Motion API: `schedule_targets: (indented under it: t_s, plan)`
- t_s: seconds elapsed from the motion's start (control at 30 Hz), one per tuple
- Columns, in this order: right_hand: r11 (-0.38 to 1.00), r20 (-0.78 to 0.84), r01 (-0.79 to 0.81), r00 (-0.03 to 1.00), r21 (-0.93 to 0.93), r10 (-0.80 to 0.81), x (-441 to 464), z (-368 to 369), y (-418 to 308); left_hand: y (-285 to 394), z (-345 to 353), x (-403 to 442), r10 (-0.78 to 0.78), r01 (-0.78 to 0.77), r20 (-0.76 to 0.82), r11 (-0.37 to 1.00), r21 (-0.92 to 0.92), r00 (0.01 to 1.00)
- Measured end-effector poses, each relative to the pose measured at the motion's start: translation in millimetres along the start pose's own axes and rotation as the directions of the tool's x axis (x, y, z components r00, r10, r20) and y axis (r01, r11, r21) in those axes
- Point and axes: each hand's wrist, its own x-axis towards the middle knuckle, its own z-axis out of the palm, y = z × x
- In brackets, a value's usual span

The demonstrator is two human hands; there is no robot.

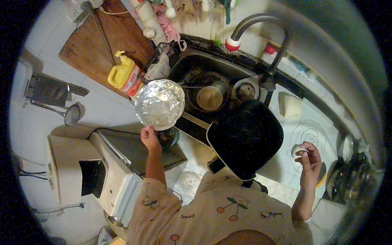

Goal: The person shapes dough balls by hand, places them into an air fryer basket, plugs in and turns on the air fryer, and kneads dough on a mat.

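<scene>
My left hand (pixel 150 138) pinches the near edge of a round foil tray (pixel 160 105), its crinkled silver surface facing up. The tray is held out over the floor side, left of the sink. Over the white mat (pixel 289 141) with a cartoon drawing, my right hand (pixel 309 160) has its fingers curled round a small white piece (pixel 300 152) whose kind I cannot make out. Between my hands, in front of my body, a black square basket (pixel 246 136) sits across the counter edge. How it is supported is hidden.
The dark sink (pixel 190 65) contains a pan and a bowl (pixel 210 98) under the curved faucet (pixel 261 18). A yellow pump bottle (pixel 124 75) stands by a wooden board (pixel 108 45). A pale block (pixel 292 107) lies on the mat. Stacked dark dishes (pixel 349 177) are far right.
</scene>
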Motion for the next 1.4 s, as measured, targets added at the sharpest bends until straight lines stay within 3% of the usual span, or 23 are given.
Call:
schedule_targets:
  t_s: [0.1,0.2,0.37,0.5,0.63,0.7,0.77,0.83,0.9,0.93,1.0,1.07,1.17,1.27,1.3,1.4]
  plan:
    - [1.000,-0.021,-0.011,1.000,-0.010,0.011,-9.5,6.7,9.3,-7.3,-7.7,-1.4,-0.037,0.032,0.028,0.988,0.151,0.999]
    - [0.999,-0.018,-0.021,1.000,-0.026,0.021,-10.8,8.7,15.5,-2.2,1.6,-10.0,-0.009,0.000,0.052,0.984,0.175,0.999]
    - [0.997,-0.077,-0.041,0.996,-0.067,0.036,-9.4,7.2,24.9,-62.7,-19.9,-2.8,-0.088,0.084,0.019,0.983,0.166,0.996]
    - [0.992,-0.146,-0.095,0.986,-0.080,0.083,-3.0,-8.9,48.9,-55.3,-16.0,-0.7,-0.347,0.332,0.102,0.933,0.138,0.932]
    - [0.988,-0.259,-0.133,0.960,-0.084,0.108,2.6,-34.8,102.3,-50.4,-12.9,-6.6,-0.458,0.453,0.058,0.888,0.078,0.887]
    - [0.968,-0.289,-0.146,0.954,-0.203,0.083,3.1,-51.2,128.9,-57.4,-20.9,-3.2,-0.523,0.519,0.051,0.851,0.076,0.851]
    - [0.917,-0.330,-0.172,0.943,-0.359,0.048,0.3,-60.6,141.5,-54.3,-20.0,-8.3,-0.435,0.422,0.018,0.882,0.212,0.900]
    - [0.813,-0.379,-0.219,0.926,-0.539,-0.002,-1.1,-68.7,149.7,-48.0,-18.9,-13.2,-0.419,0.417,-0.045,0.881,0.224,0.907]
    - [0.728,-0.362,-0.142,0.920,-0.670,-0.154,-2.5,-84.9,175.3,-39.9,-14.9,-17.4,-0.497,0.509,-0.127,0.855,0.101,0.859]
    - [0.671,-0.349,-0.113,0.909,-0.733,-0.229,-3.7,-94.6,187.5,-33.3,-10.1,-21.6,-0.483,0.498,-0.135,0.857,0.132,0.865]
    - [0.596,-0.321,-0.105,0.908,-0.796,-0.270,-7.8,-106.5,208.8,-21.1,-7.6,-28.2,-0.450,0.473,-0.149,0.859,0.195,0.880]
    - [0.511,-0.302,-0.172,0.936,-0.842,-0.182,-7.5,-109.8,220.2,-29.1,-22.7,-30.3,-0.428,0.438,-0.092,0.875,0.208,0.899]
    - [0.564,-0.173,-0.066,0.975,-0.823,-0.139,-2.6,-107.0,223.1,-34.2,-28.8,-40.4,-0.380,0.387,-0.074,0.902,0.190,0.922]
    - [0.629,-0.134,-0.083,0.990,-0.773,-0.035,16.0,-100.8,215.2,-29.8,-27.3,-50.5,-0.300,0.315,-0.099,0.922,0.223,0.949]
    - [0.634,-0.171,-0.083,0.982,-0.769,-0.079,19.0,-100.7,222.4,-27.5,-28.3,-53.6,-0.267,0.287,-0.108,0.926,0.246,0.957]
    - [0.701,-0.227,-0.173,0.974,-0.692,0.017,38.8,-109.8,248.1,-40.1,-41.7,-50.6,-0.247,0.267,-0.138,0.951,0.154,0.959]
